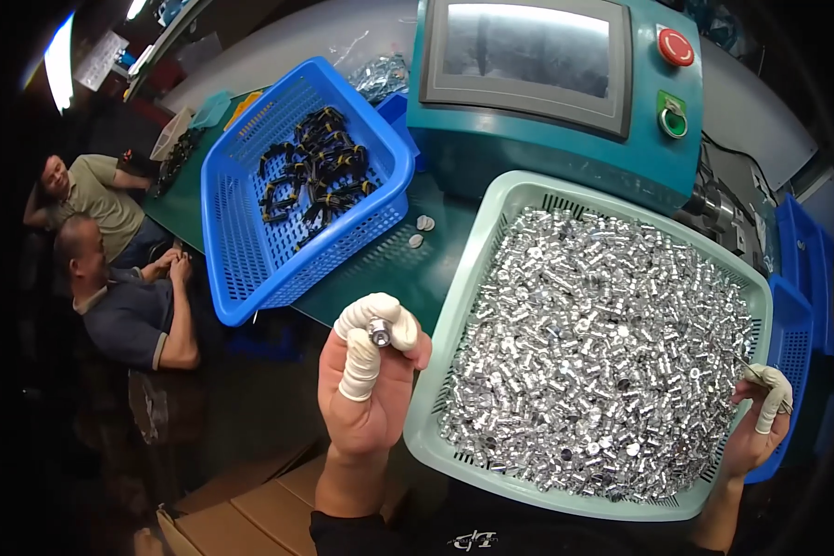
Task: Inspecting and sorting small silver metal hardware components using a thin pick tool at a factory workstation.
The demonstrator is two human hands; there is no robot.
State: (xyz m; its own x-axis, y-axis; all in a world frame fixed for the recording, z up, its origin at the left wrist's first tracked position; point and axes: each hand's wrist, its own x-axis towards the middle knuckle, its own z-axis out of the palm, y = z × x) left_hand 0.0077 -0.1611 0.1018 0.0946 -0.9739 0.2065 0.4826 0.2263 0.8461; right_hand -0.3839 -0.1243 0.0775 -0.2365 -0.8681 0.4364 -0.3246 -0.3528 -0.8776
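Observation:
My left hand [372, 394], with white finger cots on its fingertips, is closed around a small silver metal fitting [380, 334] whose hollow end faces up. It is raised just left of a pale green plastic basket [421, 434]. Heaped in that basket are a great many similar shiny metal fittings [593, 352]. At the basket's right rim is my right hand [758, 422], also wearing white finger cots. Its fingers are bent together at the edge of the heap; whatever they pinch is too small to make out.
A blue basket [215, 232] of black cable bundles [315, 167] stands on the green table [357, 278]. Behind is a teal machine [547, 153] with a screen and red button [676, 47]. Blue bins [792, 324] are at right, cardboard [269, 519] below. Two people [125, 287] sit at left.

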